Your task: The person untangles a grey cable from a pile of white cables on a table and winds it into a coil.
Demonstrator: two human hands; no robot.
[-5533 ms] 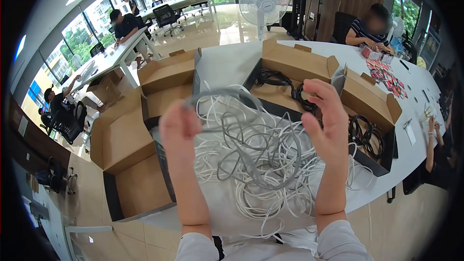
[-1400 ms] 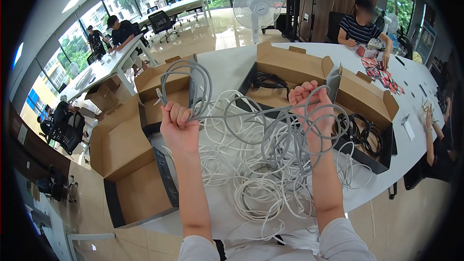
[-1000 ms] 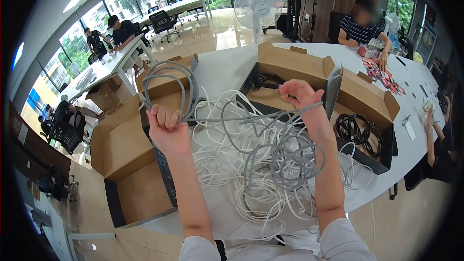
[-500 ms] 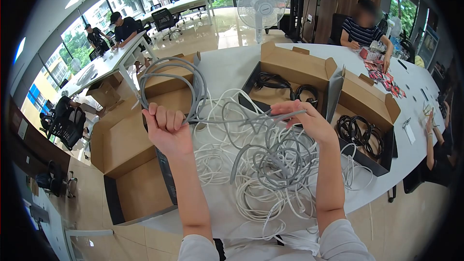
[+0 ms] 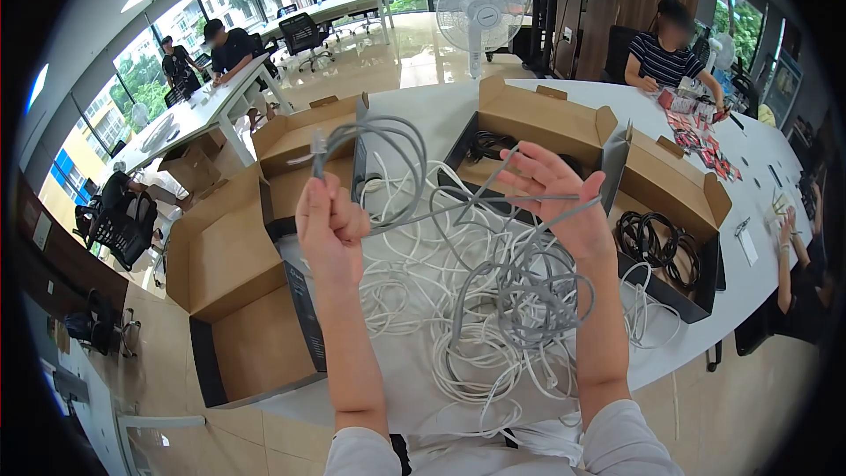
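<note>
My left hand is closed around a coiled grey network cable, its loops rising above the fist. A clear plug sticks up by the thumb. From this coil, grey strands run across to my right hand, which is open, fingers spread and palm showing; a strand lies across its palm. Under the right hand hangs a loose tangle of grey cable. White cables lie in a messy heap on the table below it.
An open box stands left, another box behind it. To the right, two boxes hold black cables. A seated person handles red packets at the far right. Another person's hands show at the right edge.
My left hand has turned and moved right, bringing the coil and its plug upright. My right hand has opened and risen slightly, and the grey tangle has shifted right.
</note>
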